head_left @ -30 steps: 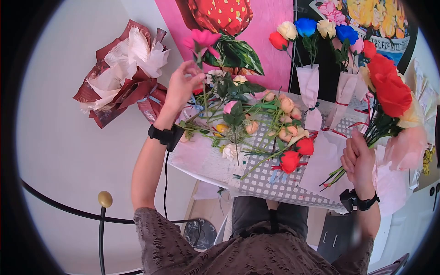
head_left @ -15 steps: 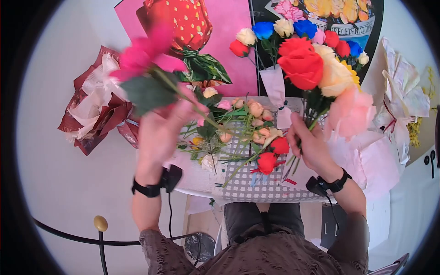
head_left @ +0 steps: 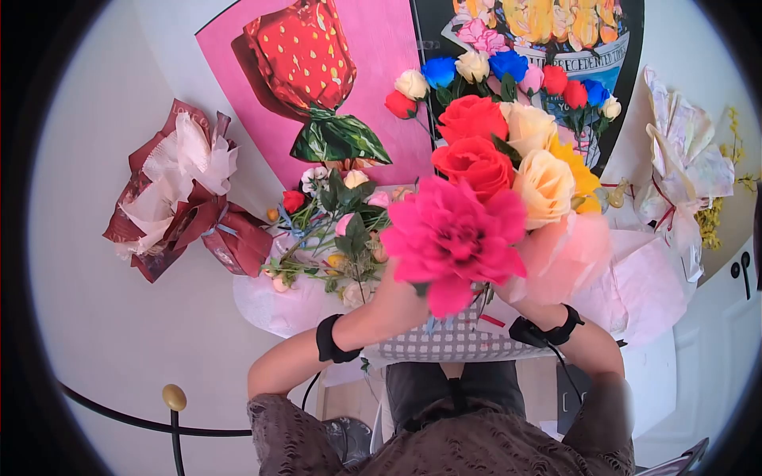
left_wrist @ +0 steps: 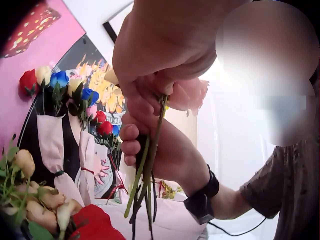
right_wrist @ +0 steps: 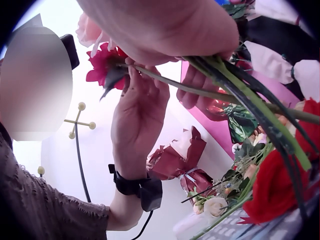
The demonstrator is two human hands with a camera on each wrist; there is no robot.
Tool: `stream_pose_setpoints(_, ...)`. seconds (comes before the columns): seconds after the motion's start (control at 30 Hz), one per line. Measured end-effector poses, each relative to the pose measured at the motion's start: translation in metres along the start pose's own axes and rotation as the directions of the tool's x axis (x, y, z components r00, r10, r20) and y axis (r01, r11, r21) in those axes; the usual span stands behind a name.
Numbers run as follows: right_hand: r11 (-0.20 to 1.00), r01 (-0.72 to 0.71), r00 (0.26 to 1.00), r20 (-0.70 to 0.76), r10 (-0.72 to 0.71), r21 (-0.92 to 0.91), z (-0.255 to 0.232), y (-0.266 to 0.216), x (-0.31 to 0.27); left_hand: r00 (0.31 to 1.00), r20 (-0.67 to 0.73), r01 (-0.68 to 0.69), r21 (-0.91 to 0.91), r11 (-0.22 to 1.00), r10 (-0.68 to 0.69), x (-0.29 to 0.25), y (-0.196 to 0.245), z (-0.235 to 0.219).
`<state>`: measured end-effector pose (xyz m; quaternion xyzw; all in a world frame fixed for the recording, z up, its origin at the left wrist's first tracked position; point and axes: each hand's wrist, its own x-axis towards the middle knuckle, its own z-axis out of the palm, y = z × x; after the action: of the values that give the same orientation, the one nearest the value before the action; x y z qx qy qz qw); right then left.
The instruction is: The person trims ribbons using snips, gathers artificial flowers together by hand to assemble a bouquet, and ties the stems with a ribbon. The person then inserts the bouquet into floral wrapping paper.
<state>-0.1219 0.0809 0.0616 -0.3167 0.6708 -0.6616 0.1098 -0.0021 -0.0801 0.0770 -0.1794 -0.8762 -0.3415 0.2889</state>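
My right hand [right_wrist: 175, 30] grips the stems [right_wrist: 240, 95] of an artificial bouquet over the table. Its heads are red roses [head_left: 474, 163], cream roses [head_left: 544, 188], a yellow flower [head_left: 583, 178] and a large pale pink bloom [head_left: 570, 255]. In the right wrist view my left hand [right_wrist: 137, 120] pinches the stem of a magenta flower [head_left: 456, 238] just below its head. That stem crosses the bouquet stems beneath my right hand. From the head, the magenta bloom stands in front of the bouquet and hides most of both hands.
Loose flowers [head_left: 349, 226] are spread over the table's left half. Behind stand paper-wrapped roses [head_left: 438, 73] before two pictures. A maroon-wrapped bouquet [head_left: 186, 186] is at the left, a white-wrapped bundle [head_left: 686, 170] at the right. Pink paper [head_left: 635, 274] covers the table's right side.
My left hand has carried the magenta flower from the far left to the right, up against the bouquet. My right hand has brought the bouquet leftward, toward the middle.
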Motion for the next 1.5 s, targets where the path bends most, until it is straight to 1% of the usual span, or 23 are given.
stream_pose_setpoints(0.1,0.999,0.041,0.999,-0.014,-0.042,-0.030,-0.005,-0.001,0.001,0.998,0.041,0.050,-0.118,0.992,-0.045,0.011,0.016,0.005)
stream_pose_setpoints(0.13,0.998,0.054,0.998,-0.019,-0.055,-0.041,-0.007,-0.002,0.000,0.988,0.083,0.134,-0.091,0.987,-0.126,0.007,0.019,0.003)
stream_pose_setpoints(0.17,0.996,0.067,0.997,-0.025,-0.068,-0.053,-0.009,-0.002,0.000,0.989,0.082,0.126,-0.090,0.988,-0.119,0.008,0.021,0.003)
stream_pose_setpoints(0.23,0.993,0.092,0.995,-0.038,-0.095,-0.078,-0.014,-0.003,-0.001,0.995,0.046,-0.093,0.114,0.989,0.088,0.011,0.025,0.006)
stream_pose_setpoints(0.27,0.990,0.103,0.993,-0.044,-0.107,-0.091,-0.016,-0.004,-0.001,0.994,0.045,-0.100,0.113,0.988,0.096,0.011,0.026,0.007)
stream_pose_setpoints(0.33,0.985,0.124,0.990,-0.055,-0.131,-0.117,-0.020,-0.005,-0.002,0.999,0.021,0.031,-0.113,0.993,-0.029,0.007,0.026,0.011)
stream_pose_setpoints(0.47,0.971,0.170,0.980,-0.075,-0.184,-0.169,-0.029,-0.007,-0.003,0.994,0.089,-0.063,0.009,0.998,0.062,0.008,0.018,0.012)
stream_pose_setpoints(0.53,0.962,0.192,0.974,-0.086,-0.211,-0.193,-0.033,-0.008,-0.002,0.997,-0.060,0.015,-0.333,0.943,-0.037,0.009,0.020,0.016)
stream_pose_setpoints(0.57,0.958,0.200,0.971,-0.090,-0.222,-0.205,-0.035,-0.008,-0.003,0.998,-0.060,0.010,-0.333,0.943,-0.031,0.010,0.019,0.015)
stream_pose_setpoints(0.63,0.949,0.217,0.964,-0.101,-0.245,-0.227,-0.038,-0.008,-0.004,0.933,-0.075,-0.347,0.074,0.935,0.353,0.014,0.017,0.010)
stream_pose_setpoints(0.67,0.945,0.225,0.961,-0.106,-0.256,-0.238,-0.040,-0.009,-0.004,0.931,-0.074,-0.353,0.075,0.933,0.358,0.016,0.022,0.008)
stream_pose_setpoints(0.73,0.934,0.243,0.953,-0.114,-0.280,-0.261,-0.043,-0.010,-0.005,0.976,-0.177,-0.159,-0.182,0.970,0.126,0.021,0.038,0.006)
stream_pose_setpoints(0.77,0.929,0.251,0.950,-0.118,-0.290,-0.271,-0.044,-0.011,-0.006,0.976,-0.177,-0.163,-0.181,0.970,0.131,0.018,0.034,0.010)
stream_pose_setpoints(0.8,0.924,0.257,0.946,-0.120,-0.300,-0.282,-0.045,-0.011,-0.006,0.991,-0.129,-0.035,-0.446,0.894,-0.026,0.011,0.027,0.017)
stream_pose_setpoints(0.83,0.919,0.265,0.942,-0.123,-0.311,-0.293,-0.046,-0.012,-0.007,0.986,-0.041,0.094,-0.670,0.736,-0.163,0.010,0.025,0.019)
stream_pose_setpoints(0.87,0.913,0.274,0.938,-0.125,-0.324,-0.303,-0.047,-0.013,-0.007,0.987,-0.042,0.089,-0.669,0.738,-0.158,0.013,0.032,0.016)
stream_pose_setpoints(0.93,0.900,0.292,0.928,-0.130,-0.348,-0.324,-0.049,-0.014,-0.006,0.983,-0.139,0.062,-0.384,0.921,-0.124,0.024,0.057,0.003)
stream_pose_setpoints(0.97,0.893,0.300,0.923,-0.134,-0.360,-0.335,-0.050,-0.015,-0.006,0.983,-0.138,0.057,-0.382,0.923,-0.118,0.021,0.051,0.004)
stream_pose_setpoints(1.03,0.881,0.313,0.914,-0.140,-0.381,-0.356,-0.052,-0.016,-0.006,0.984,-0.083,-0.170,-0.140,0.976,0.159,0.006,0.027,0.012)
stream_pose_setpoints(1.07,0.874,0.318,0.909,-0.143,-0.391,-0.366,-0.054,-0.016,-0.007,0.983,-0.082,-0.173,-0.140,0.975,0.163,-0.002,0.016,0.016)
stream_pose_setpoints(1.13,0.862,0.328,0.901,-0.147,-0.409,-0.387,-0.055,-0.016,-0.007,0.961,0.104,-0.271,0.147,0.951,0.257,-0.014,0.002,0.021)
stream_pose_setpoints(1.3,0.827,0.351,0.879,-0.149,-0.453,-0.439,-0.058,-0.017,-0.008,0.960,0.112,-0.269,0.100,0.958,0.258,-0.049,-0.004,-0.010)
stream_pose_setpoints(1.5,0.783,0.372,0.854,-0.146,-0.499,-0.499,-0.063,-0.018,-0.009,0.960,0.125,-0.257,0.028,0.966,0.252,-0.029,0.002,0.010)
